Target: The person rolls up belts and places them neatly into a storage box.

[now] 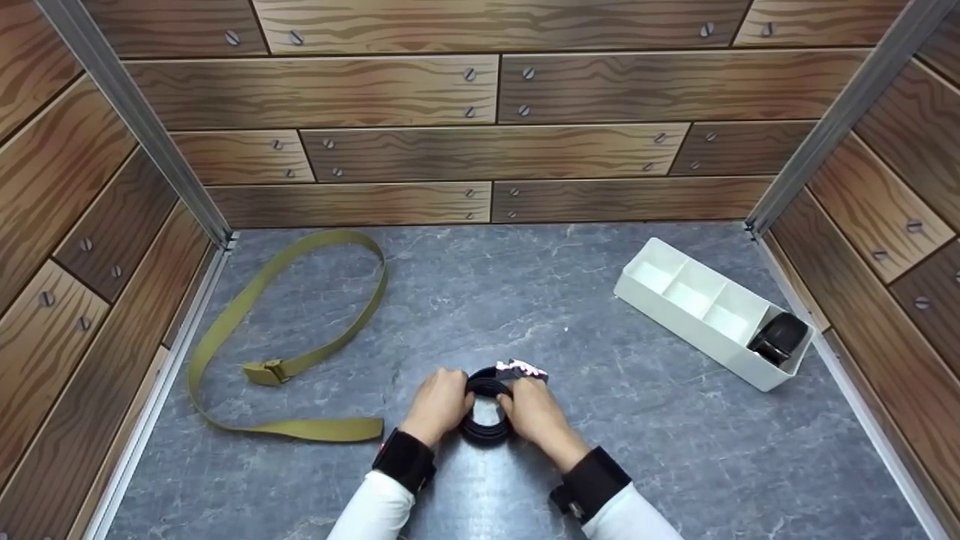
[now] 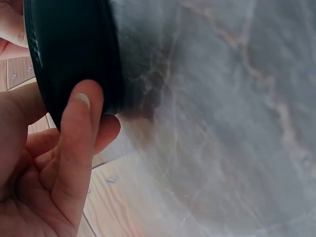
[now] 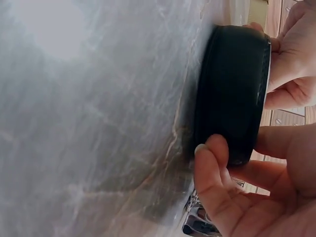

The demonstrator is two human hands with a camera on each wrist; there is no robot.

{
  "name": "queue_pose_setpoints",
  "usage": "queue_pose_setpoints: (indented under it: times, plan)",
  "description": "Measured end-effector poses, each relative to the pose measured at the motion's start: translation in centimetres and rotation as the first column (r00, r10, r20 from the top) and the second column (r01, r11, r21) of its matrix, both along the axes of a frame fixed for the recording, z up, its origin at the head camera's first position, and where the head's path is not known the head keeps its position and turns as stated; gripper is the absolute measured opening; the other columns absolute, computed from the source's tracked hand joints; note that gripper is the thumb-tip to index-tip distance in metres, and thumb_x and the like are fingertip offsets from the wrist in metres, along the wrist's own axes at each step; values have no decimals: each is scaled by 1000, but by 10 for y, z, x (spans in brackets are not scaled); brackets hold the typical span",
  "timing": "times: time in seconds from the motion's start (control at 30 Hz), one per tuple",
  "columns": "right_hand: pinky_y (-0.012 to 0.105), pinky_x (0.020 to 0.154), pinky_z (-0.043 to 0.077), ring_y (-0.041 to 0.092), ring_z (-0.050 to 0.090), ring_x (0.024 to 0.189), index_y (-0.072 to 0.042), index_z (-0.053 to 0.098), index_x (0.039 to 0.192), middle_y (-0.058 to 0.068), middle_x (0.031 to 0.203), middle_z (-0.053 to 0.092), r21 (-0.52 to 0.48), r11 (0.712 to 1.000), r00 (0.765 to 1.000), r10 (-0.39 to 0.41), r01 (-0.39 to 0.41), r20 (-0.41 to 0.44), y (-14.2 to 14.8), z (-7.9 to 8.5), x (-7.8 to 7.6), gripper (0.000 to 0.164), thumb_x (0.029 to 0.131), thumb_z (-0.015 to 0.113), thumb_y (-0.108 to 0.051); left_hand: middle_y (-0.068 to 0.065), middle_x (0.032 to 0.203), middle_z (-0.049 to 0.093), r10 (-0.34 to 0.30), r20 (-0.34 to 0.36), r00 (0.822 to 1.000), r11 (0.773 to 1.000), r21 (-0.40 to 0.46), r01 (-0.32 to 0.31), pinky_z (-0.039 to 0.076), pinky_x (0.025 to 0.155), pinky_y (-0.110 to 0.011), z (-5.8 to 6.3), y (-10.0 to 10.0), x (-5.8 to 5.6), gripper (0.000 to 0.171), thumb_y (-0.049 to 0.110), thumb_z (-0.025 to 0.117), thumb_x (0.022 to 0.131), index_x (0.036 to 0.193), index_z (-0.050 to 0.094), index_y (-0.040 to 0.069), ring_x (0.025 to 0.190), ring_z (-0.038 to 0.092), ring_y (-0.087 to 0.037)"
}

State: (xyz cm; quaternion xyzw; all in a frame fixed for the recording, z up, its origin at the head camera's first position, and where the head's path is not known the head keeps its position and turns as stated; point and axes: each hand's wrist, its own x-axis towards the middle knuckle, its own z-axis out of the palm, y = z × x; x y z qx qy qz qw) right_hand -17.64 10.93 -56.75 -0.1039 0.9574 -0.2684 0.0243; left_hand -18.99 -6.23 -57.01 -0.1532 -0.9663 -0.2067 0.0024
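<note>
A black belt (image 1: 486, 433) is wound into a round coil on the grey marbled tabletop, standing on its edge. Its shiny metal buckle (image 1: 523, 369) sticks out at the far right of the coil. My left hand (image 1: 439, 403) grips the coil's left side, thumb inside the ring and fingers outside. On the opposite side my right hand (image 1: 536, 411) pinches the coil the same way, close to the buckle. Both wrist views show the belt's smooth outer face (image 2: 74, 54) between thumb and fingers. In the right wrist view the buckle (image 3: 200, 217) is partly hidden behind the fingers.
An olive webbing belt (image 1: 225, 326) lies in a loose loop at the left. At the right stands a white divided box (image 1: 694, 334), with a black rolled item (image 1: 780, 336) in its nearest compartment. Wood-patterned walls (image 1: 405, 154) enclose the back and both sides.
</note>
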Motion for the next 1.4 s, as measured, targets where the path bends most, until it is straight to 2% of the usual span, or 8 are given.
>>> queue_pose_setpoints:
  times: [0.17,0.53,0.77,0.93,1.1,1.2,1.33,1.4]
  plan:
    - [47,74,54,34,68,85,-4,70,87,20,94,70,-13,1000,1000,-24,24,4,-1,1,0,10,90,70,-14,-17,75,67,-13,-15,1000,1000,14,13,54,63,-44,0,0,0,12,10,72,81,76,65,1,71,67,-34]
    - [45,73,51,32,62,79,-7,61,76,11,83,60,135,982,990,136,-129,-39,0,3,-5,18,91,67,-14,-12,79,66,-71,-52,996,997,-29,69,53,64,-44,1,-2,-2,8,3,71,74,81,68,5,72,66,-32]
    - [43,66,52,29,63,73,-8,65,75,8,78,63,68,991,988,122,-116,-93,-1,-1,-4,16,88,71,-15,-8,79,65,-79,-65,995,997,-21,78,53,66,-41,1,-3,-3,4,7,73,79,80,70,9,73,66,-28]
    - [44,63,51,28,63,67,-4,68,77,10,72,65,37,994,995,103,-103,8,2,12,-2,19,88,73,-20,-6,76,59,-61,-78,995,998,-8,61,53,64,-41,1,-2,-1,4,5,73,79,80,72,9,70,64,-28]
    - [36,54,49,17,54,56,-5,64,74,3,64,56,-34,997,989,75,-71,125,11,38,-9,22,94,62,-12,-6,75,56,-67,-126,990,998,-18,66,53,60,-40,-2,-1,2,4,6,73,79,79,70,9,67,64,-29]
    - [41,74,55,26,64,79,-3,69,86,12,84,66,-85,993,995,85,-82,42,19,45,-20,17,96,58,-10,-7,78,57,-82,-153,985,997,-22,79,53,58,-40,-1,0,4,4,7,73,80,81,70,9,66,63,-29]
    - [55,103,39,39,53,121,-4,67,121,20,126,60,-102,978,983,185,-183,9,29,37,-32,27,98,58,-15,-8,81,58,-108,-187,976,994,-41,102,53,56,-39,-1,2,5,6,9,72,82,88,71,10,64,64,-29]
    - [53,98,43,35,59,110,-5,65,127,18,125,62,-131,964,966,243,-231,84,33,30,-34,31,99,57,-16,-7,82,58,-116,-201,973,993,-51,108,52,55,-38,-1,2,6,6,11,72,84,90,71,10,64,64,-29]
